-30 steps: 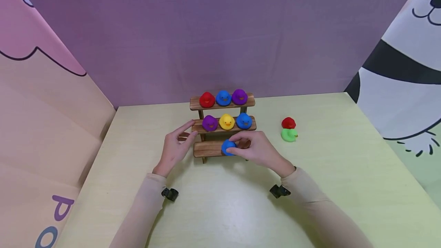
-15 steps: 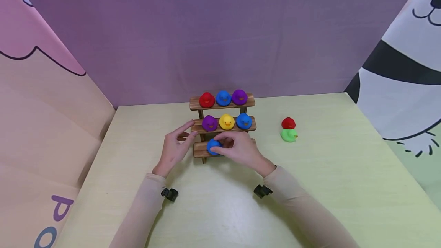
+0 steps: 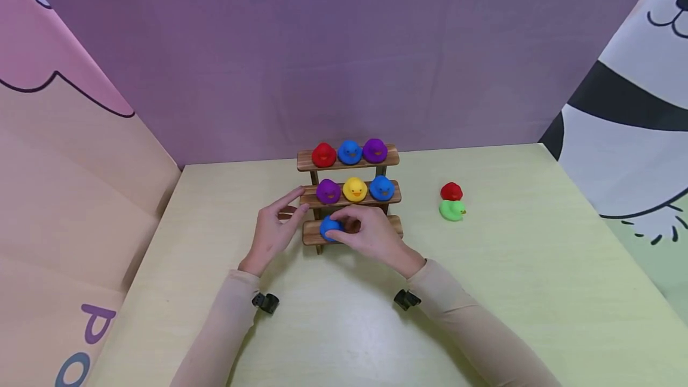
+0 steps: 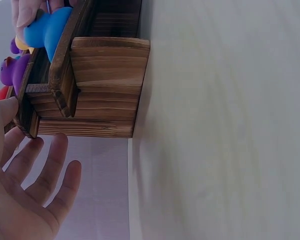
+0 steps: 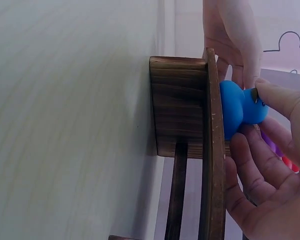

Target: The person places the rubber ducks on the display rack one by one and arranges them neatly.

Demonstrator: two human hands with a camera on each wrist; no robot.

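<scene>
A three-step wooden rack (image 3: 387,225) stands mid-table, also seen in the left wrist view (image 4: 97,87) and right wrist view (image 5: 182,100). My right hand (image 3: 371,235) pinches a blue duck (image 3: 329,227) (image 5: 237,107) (image 4: 45,27) on the left end of the lowest step. My left hand (image 3: 274,229) (image 4: 25,195) hovers with straight fingers beside the rack's left end, holding nothing. The top step carries a red duck (image 3: 323,154), a blue duck (image 3: 350,152) and a purple duck (image 3: 375,150). The middle step holds a purple duck (image 3: 328,191), a yellow duck (image 3: 355,189) and a blue duck (image 3: 382,187).
A red duck (image 3: 451,191) and a green duck (image 3: 451,211) sit together on the pale green table (image 3: 537,291) right of the rack. A purple backdrop rises behind, a pink panel at the left, a panda print at the right.
My right hand has slid the blue duck leftward along the lowest step, from its middle to its left end. The left hand has stayed in place.
</scene>
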